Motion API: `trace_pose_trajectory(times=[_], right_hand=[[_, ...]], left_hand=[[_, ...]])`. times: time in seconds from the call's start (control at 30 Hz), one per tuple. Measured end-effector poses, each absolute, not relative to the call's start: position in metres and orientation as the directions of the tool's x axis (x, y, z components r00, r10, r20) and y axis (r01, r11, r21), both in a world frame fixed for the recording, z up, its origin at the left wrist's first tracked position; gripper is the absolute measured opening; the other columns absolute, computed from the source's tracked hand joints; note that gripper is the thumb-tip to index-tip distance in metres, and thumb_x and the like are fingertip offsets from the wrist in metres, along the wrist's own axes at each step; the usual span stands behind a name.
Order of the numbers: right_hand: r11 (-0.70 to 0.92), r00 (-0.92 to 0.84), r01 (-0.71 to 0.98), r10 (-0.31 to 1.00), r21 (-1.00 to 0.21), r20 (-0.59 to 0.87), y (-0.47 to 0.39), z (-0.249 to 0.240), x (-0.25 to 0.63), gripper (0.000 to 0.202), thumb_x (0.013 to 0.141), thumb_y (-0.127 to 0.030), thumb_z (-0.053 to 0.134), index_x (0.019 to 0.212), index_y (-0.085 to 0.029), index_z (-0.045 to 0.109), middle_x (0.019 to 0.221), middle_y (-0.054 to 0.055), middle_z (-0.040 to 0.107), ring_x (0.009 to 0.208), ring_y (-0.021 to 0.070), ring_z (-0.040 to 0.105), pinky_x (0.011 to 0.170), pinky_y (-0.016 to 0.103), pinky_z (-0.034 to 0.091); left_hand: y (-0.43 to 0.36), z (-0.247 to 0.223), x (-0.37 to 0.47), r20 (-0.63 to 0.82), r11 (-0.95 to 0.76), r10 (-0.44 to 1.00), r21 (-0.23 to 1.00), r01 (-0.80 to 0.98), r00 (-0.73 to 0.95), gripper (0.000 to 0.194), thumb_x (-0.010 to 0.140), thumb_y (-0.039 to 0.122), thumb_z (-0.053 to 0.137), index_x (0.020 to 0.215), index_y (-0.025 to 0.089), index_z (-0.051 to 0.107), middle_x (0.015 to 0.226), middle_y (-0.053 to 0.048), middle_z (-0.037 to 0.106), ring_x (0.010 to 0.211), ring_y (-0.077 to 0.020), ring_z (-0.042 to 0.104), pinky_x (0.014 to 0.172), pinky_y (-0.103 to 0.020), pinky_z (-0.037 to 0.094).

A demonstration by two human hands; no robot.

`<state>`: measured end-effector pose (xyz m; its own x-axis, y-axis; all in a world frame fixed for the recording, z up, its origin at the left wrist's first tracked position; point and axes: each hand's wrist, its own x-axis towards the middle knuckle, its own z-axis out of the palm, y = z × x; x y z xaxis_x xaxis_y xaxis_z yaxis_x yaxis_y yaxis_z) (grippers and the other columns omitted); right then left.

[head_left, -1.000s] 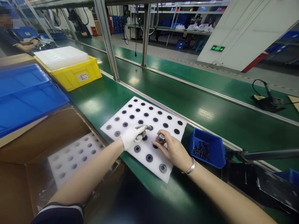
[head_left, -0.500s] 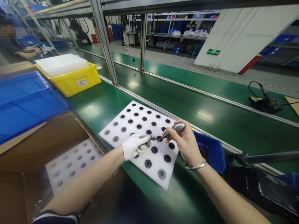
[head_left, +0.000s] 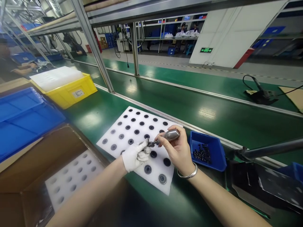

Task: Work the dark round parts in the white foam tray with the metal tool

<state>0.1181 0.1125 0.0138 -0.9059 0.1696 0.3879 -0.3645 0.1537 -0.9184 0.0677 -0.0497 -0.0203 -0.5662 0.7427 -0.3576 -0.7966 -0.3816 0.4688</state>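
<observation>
My left hand [head_left: 135,156], in a white glove with dark-stained fingertips, pinches a small dark part [head_left: 151,144] whose kind I cannot make out. My right hand [head_left: 178,148] is bare, with a silver bangle at the wrist. It grips a hand tool with a bulbous grey handle [head_left: 172,135] and a narrow shaft, the tip of which meets the small part at my left fingertips. Below both hands lies a white foam sheet [head_left: 123,134] set with rows of round dark discs [head_left: 148,169]. My hands cover some of the discs.
A blue bin [head_left: 208,151] of small dark parts stands right of the sheet. On the left are an open cardboard box [head_left: 14,179] with another foam sheet [head_left: 71,176], blue crates [head_left: 26,116] and a yellow crate [head_left: 78,91]. A metal post [head_left: 94,47] rises behind. Another person sits far left.
The view has shifted, and the blue bin shows more fully. The tool's tip has come onto the part at my left fingertips, and my hands are closer together.
</observation>
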Motion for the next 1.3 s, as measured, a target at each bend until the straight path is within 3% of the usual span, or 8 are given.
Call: trace_pose_trajectory(times=[0.17,0.27,0.4,0.57,0.8,1.03,1.2,1.3], right_hand=[[0.212,-0.881,-0.432,0.108,-0.877,0.46,0.109,0.006,0.123,0.034,0.089,-0.027,0.06,0.112,-0.025,0.035,0.094,0.003,0.063,0.083,0.0189,0.064,0.078,0.038,0.053],[0.206,-0.876,-0.454,0.076,-0.867,0.477,0.107,0.006,0.121,0.034,0.088,-0.024,0.061,0.111,-0.026,0.036,0.094,0.003,0.063,0.084,0.0188,0.063,0.078,0.037,0.052],[-0.086,-0.944,-0.312,0.136,-0.946,0.299,0.106,0.008,0.117,0.032,0.087,-0.028,0.063,0.105,-0.026,0.037,0.084,0.001,0.063,0.066,0.0163,0.062,0.059,0.03,0.051],[-0.498,-0.992,-0.032,0.123,-0.867,-0.035,0.102,-0.002,0.119,0.027,0.085,-0.035,0.065,0.093,-0.023,0.042,0.077,0.0,0.063,0.059,0.0123,0.058,0.053,0.023,0.047],[-0.608,-0.982,0.025,0.132,-0.794,-0.132,0.107,-0.009,0.126,0.025,0.084,-0.034,0.068,0.089,-0.021,0.047,0.08,0.003,0.063,0.067,0.0135,0.059,0.052,0.02,0.046],[-0.602,-0.98,-0.001,0.161,-0.798,-0.119,0.122,-0.016,0.124,0.023,0.084,-0.031,0.068,0.088,-0.02,0.048,0.081,0.003,0.064,0.067,0.0135,0.059,0.052,0.02,0.046],[-0.59,-0.976,-0.034,0.194,-0.807,-0.1,0.127,-0.029,0.116,0.026,0.082,-0.032,0.07,0.089,-0.021,0.048,0.079,0.002,0.064,0.067,0.0134,0.06,0.052,0.02,0.047],[-0.553,-0.973,-0.076,0.222,-0.829,-0.059,0.13,-0.031,0.106,0.03,0.08,-0.034,0.072,0.09,-0.021,0.047,0.078,0.002,0.064,0.063,0.0127,0.059,0.052,0.021,0.047]], left_hand=[[-0.047,-0.018,0.071,-0.366,-0.328,0.749,0.518,-0.79,-0.551,0.024,0.089,0.033,0.057,0.078,0.014,0.048,0.049,0.007,0.039,0.034,0.0,0.017,0.035,-0.013,0.016],[-0.05,-0.015,0.071,-0.355,-0.25,0.708,0.683,-0.686,-0.611,0.03,0.085,0.042,0.059,0.076,0.015,0.049,0.043,0.009,0.035,0.033,-0.0019,0.018,0.035,-0.015,0.015],[-0.06,-0.004,0.072,-0.348,0.088,0.586,0.925,-0.369,-0.732,0.041,0.081,0.053,0.059,0.075,0.013,0.06,0.041,0.005,0.039,0.034,-0.0049,0.03,0.035,-0.018,0.02],[-0.063,0.016,0.075,-0.378,0.372,0.537,0.908,-0.191,-0.754,0.044,0.075,0.055,0.064,0.092,0.015,0.071,0.039,0.006,0.038,0.035,-0.007,0.031,0.036,-0.019,0.024],[-0.074,0.017,0.074,-0.336,0.433,0.457,0.893,-0.124,-0.823,0.039,0.077,0.051,0.062,0.093,0.016,0.07,0.051,0.003,0.051,0.039,-0.0083,0.038,0.039,-0.021,0.031],[-0.085,-0.022,0.119,-0.217,0.596,0.631,0.75,0.287,-0.745,0.035,0.079,0.029,0.065,0.111,0.014,0.064,0.065,-0.008,0.061,0.059,-0.0228,0.059,0.059,-0.034,0.047],[-0.079,-0.028,0.135,-0.184,0.679,0.733,0.263,0.685,-0.655,0.057,0.084,0.033,0.056,0.138,0.015,0.044,0.074,-0.017,0.062,0.06,-0.0317,0.059,0.057,-0.042,0.045],[-0.068,-0.03,0.131,-0.157,0.678,0.735,0.211,0.704,-0.66,0.057,0.088,0.036,0.049,0.14,0.014,0.042,0.074,-0.018,0.062,0.058,-0.0298,0.058,0.055,-0.039,0.044]])
